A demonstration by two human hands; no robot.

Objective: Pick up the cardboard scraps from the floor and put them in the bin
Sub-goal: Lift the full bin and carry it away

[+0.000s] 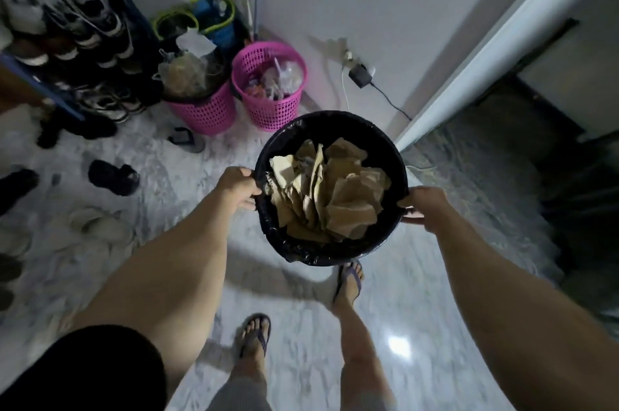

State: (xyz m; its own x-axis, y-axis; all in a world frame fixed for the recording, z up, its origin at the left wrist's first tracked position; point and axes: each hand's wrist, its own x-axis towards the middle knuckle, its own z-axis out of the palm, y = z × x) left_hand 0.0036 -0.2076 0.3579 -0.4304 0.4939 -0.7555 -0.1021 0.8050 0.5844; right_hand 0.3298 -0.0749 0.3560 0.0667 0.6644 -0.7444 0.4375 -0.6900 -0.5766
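Marble floor [174, 156], pale and glossy, no loose cardboard visible on the stretch in view. Shoe rack [67, 42] at far left, full of shoes, slippers scattered on the floor in front of it. Open doorway at right leads to a darker room.

Black bin [395, 156], lined with a black bag, held up off the floor in front of the person, above their sandalled feet. Left hand [236, 188] grips the bin rim on its left side, fingers curled under, thumb on top. Right hand [423, 206] grips the rim on the right side the same way. Both grips closed on the bin, none free.

Two pink baskets [268, 109] stand side by side by the wall, both holding rubbish, well apart from the bin. Mop bucket [214, 18] behind them in the corner. Charger [360, 75] plugged in low on the wall.

Cardboard scraps [330, 189], brown and crumpled, all inside the bin, piled to near the rim.

Step judged: collecting looks done, bin is being carried. Next move likely calls for setting the bin down level, near the baskets or wherever it belongs, keeping it upright so the top scraps do not spill.
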